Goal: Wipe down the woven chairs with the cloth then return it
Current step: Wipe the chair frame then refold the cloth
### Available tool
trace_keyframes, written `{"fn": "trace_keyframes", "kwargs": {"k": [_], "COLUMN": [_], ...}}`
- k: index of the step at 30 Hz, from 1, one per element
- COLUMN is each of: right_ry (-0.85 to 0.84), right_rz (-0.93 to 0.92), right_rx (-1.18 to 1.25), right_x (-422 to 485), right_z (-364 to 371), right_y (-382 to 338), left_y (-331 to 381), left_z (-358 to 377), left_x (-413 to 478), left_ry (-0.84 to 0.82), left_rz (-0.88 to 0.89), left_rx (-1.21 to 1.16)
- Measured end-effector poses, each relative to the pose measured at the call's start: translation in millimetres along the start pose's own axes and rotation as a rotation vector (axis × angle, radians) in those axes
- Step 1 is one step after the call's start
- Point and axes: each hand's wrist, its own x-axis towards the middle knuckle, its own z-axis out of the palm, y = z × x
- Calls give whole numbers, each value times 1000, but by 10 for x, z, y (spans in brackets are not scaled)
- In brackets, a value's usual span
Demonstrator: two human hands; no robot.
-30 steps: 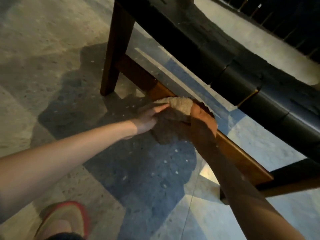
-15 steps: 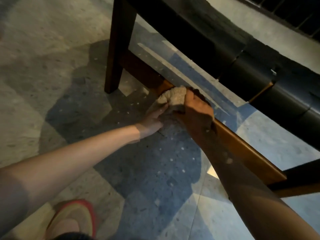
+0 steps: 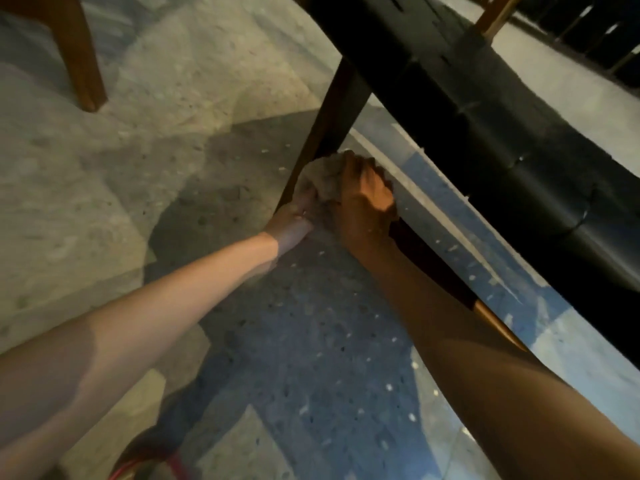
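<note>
A pale cloth (image 3: 323,176) is bunched against the low wooden stretcher (image 3: 436,268) of the woven chair, right where the bar meets the dark front leg (image 3: 332,126). My right hand (image 3: 367,199) grips the cloth from above, fingers curled over it. From the left, my left hand (image 3: 298,213) reaches in and holds the cloth's lower edge beside the leg; its fingertips are hidden in the fabric. The black woven seat (image 3: 485,109) runs diagonally overhead on the right.
Another wooden chair leg (image 3: 81,60) stands at the top left. The floor is speckled terrazzo (image 3: 294,341) in grey and blue patches. A red-edged shoe (image 3: 152,465) shows at the bottom edge. More dark woven furniture (image 3: 588,36) sits at the top right.
Both hands slid the cloth left along the stretcher until it reached the front leg. The view swung, bringing a second chair leg into sight.
</note>
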Motion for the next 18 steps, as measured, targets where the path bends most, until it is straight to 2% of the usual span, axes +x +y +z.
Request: {"fn": "trace_keyframes", "kwargs": {"k": [1,4,7,10,12,15,18], "right_ry": [-54,37,-103,-208,-263,-347,-313], "right_rz": [29,43,-22,10,-4,-29,-22], "right_rx": [94,48,200,459,531,682,769], "right_x": [2,-124,-256,-194,-101,55,267], "right_z": [20,-66,-251,-420,-504,-728,-1119], "right_y": [-17,-173,-496,-865,-1086,-1358,-1570], "left_y": [25,124,285,399,473,666,1046], "left_z": [-46,-227,-481,-786,-1035,-1401,-1691], "left_x": [-19,-171,-295,-355,-419,-516,-604], "left_ry": [2,24,127,211,289,316,388], "left_rz": [-4,-90,-196,-271,-241,-144,-92], "left_rx": [59,40,-2,-31,-114,-25,16]}}
